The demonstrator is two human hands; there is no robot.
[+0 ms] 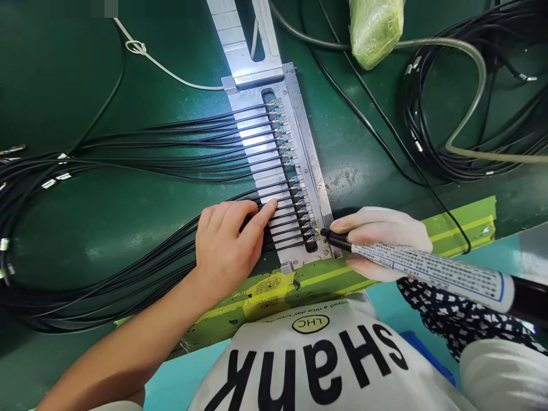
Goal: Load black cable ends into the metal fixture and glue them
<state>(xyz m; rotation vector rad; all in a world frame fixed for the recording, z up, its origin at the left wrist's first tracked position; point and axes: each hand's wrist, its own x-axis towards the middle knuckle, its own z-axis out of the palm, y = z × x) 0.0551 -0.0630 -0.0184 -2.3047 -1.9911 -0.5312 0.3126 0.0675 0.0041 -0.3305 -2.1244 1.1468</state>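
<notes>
A metal fixture (pixel 274 171) lies on the green table with a row of thin black cables (pixel 257 145) laid across it. Their stripped ends meet small green circuit boards (pixel 280 130) along a long slot. Bare and curled, my left hand (pixel 231 245) is closed over the lower cables, one finger stretched out onto them at the fixture; its other fingertips are hidden. In a white glove, my right hand (pixel 381 240) grips a marker pen (pixel 428 271) with a white printed barrel. The pen's dark tip is at the lowest boards, by the fixture's right edge; whether it touches cannot be told.
The fixture's hinged metal cover (pixel 246 40) stands raised at the far end. Coiled black cables (pixel 428 137) lie on the right, and more cable bundles (pixel 25 165) on the left. A plastic-wrapped green bundle (pixel 377 31) sits at the back. Yellow-green tape (pixel 265 288) lines the table's near edge.
</notes>
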